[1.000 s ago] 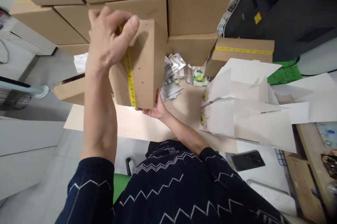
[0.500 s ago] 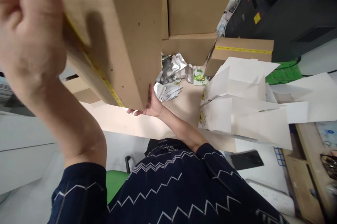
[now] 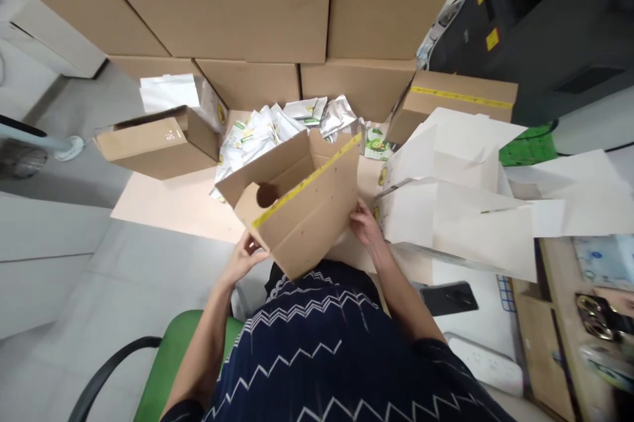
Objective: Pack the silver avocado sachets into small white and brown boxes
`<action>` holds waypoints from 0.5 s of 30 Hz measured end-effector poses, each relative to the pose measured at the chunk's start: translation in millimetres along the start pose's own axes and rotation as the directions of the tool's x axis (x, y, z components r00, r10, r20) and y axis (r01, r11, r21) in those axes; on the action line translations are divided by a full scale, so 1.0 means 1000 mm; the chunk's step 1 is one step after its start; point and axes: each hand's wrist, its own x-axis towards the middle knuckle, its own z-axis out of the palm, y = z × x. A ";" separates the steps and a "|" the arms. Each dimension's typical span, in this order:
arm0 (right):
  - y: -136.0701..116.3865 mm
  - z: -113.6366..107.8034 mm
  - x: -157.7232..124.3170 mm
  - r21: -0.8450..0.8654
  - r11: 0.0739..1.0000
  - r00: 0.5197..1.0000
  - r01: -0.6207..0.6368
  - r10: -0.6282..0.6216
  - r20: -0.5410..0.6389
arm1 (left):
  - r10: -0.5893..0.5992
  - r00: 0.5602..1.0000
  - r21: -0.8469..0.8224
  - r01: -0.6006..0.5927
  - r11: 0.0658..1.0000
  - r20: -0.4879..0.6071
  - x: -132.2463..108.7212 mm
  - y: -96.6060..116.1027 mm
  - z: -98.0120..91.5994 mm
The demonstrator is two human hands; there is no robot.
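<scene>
Open carton [image 3: 314,214] over pale table [image 3: 168,207]; floor [image 3: 123,290] seemingly tiled.

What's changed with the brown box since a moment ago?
The brown box came down and rightward, its open side now showing. The left hand dropped from high on it to its left corner; the right hand still holds it. The white boxes stayed put.
</scene>
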 end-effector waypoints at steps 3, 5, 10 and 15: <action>0.020 -0.003 -0.002 -0.023 0.998 0.987 0.053 -0.055 -0.153 | 0.033 0.996 -0.046 -0.029 0.999 0.081 0.023 -0.026 0.019; 0.028 0.001 -0.003 -0.004 0.997 0.977 0.073 -0.073 -0.200 | 0.059 0.994 0.017 -0.061 0.998 0.090 0.037 -0.033 0.027; 0.021 0.017 -0.013 0.032 0.995 0.967 0.092 -0.081 -0.243 | 0.098 0.993 0.081 -0.104 0.991 0.073 0.057 -0.038 0.050; -0.010 0.033 -0.027 -0.036 0.981 0.952 0.188 -0.191 -0.238 | 0.172 0.982 0.072 -0.177 0.982 0.074 0.066 -0.024 0.073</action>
